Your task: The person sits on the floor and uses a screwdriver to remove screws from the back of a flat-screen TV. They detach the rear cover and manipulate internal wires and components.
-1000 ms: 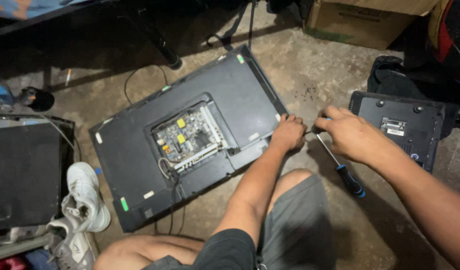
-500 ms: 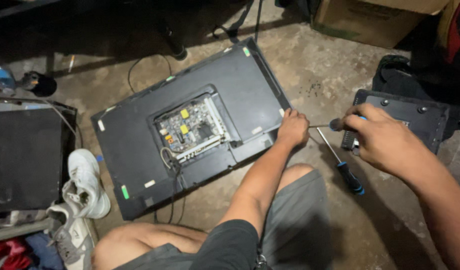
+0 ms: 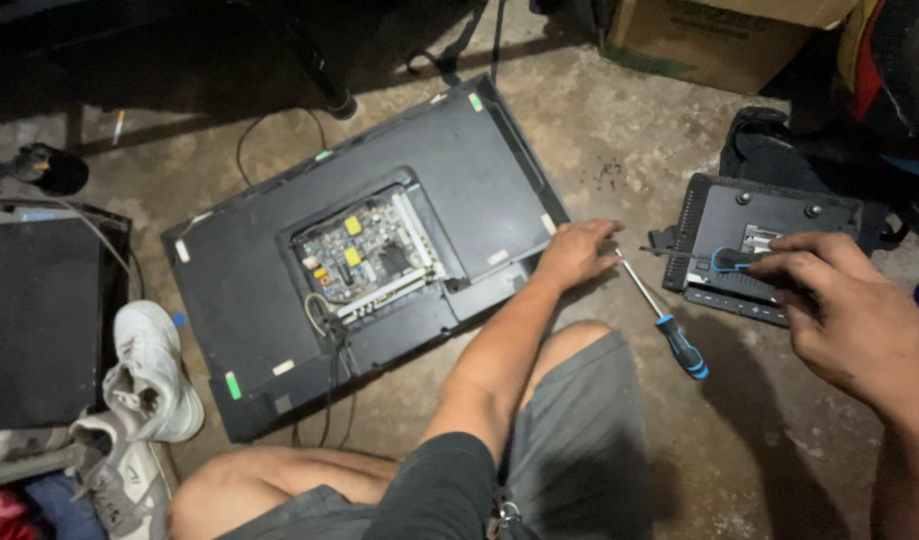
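Single head-worn view, steeply downward, close above floor and lap.

A large flat black television panel lies face down on the bare concrete floor, with an exposed circuit board set in an opening at its centre. Right of the panel's right edge lies a blue-handled screwdriver. Further right lies a small black plastic cover plate. 2 white sneakers lie left of the panel. A brown cardboard box stands behind.
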